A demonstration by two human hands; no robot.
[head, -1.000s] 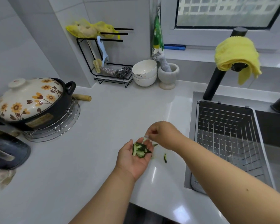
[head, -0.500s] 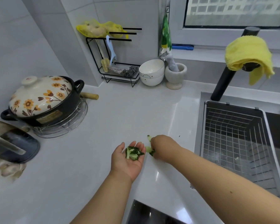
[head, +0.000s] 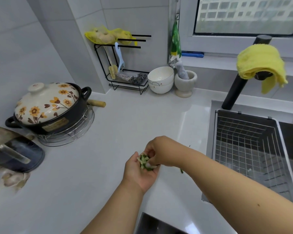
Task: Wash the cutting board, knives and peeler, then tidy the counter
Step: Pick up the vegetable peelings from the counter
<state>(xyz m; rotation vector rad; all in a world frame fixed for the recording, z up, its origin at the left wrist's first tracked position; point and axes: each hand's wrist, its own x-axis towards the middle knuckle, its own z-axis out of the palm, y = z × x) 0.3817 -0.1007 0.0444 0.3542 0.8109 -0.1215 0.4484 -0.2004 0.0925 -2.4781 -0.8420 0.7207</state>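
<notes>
Since the earlier frame, the right hand (head: 161, 152) had lifted off the desk (head: 125, 125), pinching peelings (head: 145, 162) into the cupped left hand (head: 139, 171), left of the sink basket (head: 215, 132), evidently collecting waste.

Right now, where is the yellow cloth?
In the head view, the yellow cloth is at the upper right, draped over the top of the black tap behind the sink's wire basket, below the window sill.

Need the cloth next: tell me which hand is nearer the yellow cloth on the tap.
Right. The right hand is below-left of the yellow cloth; the left hand is farther.
</notes>
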